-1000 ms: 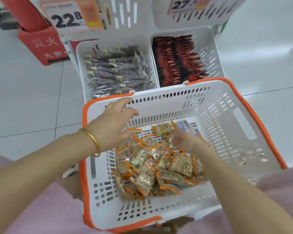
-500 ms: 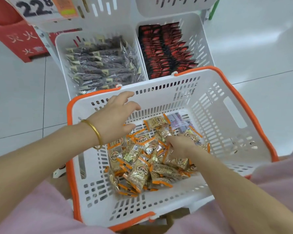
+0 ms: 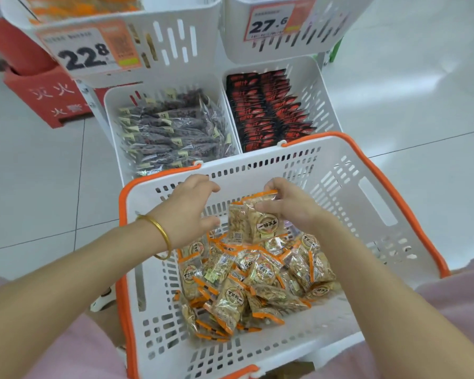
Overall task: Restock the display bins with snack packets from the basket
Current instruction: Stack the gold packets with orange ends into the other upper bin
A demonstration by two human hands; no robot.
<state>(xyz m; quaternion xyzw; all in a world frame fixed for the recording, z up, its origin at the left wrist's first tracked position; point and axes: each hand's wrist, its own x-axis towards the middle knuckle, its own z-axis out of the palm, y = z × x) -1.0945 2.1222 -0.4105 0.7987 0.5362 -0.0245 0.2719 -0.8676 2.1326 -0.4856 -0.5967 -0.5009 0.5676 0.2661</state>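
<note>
A white basket with an orange rim sits on my lap, holding a heap of orange-edged clear snack packets. My right hand pinches a few of these packets and holds them above the heap. Just left of them, my left hand, with a gold bangle on the wrist, hovers inside the basket with fingers loosely spread and nothing in it. Beyond the basket stand white display bins: one with dark purple packets, one with red-and-black packets.
Two upper bins carry price tags, 22.8 and 27.6; the upper left bin shows orange packets. A red box stands on the tiled floor at the left. Open floor lies to the right of the bins.
My right hand has come up out of the heap with a few packets pinched in it. My left hand stays near the basket's far left wall. The view tilted up toward the upper bins.
</note>
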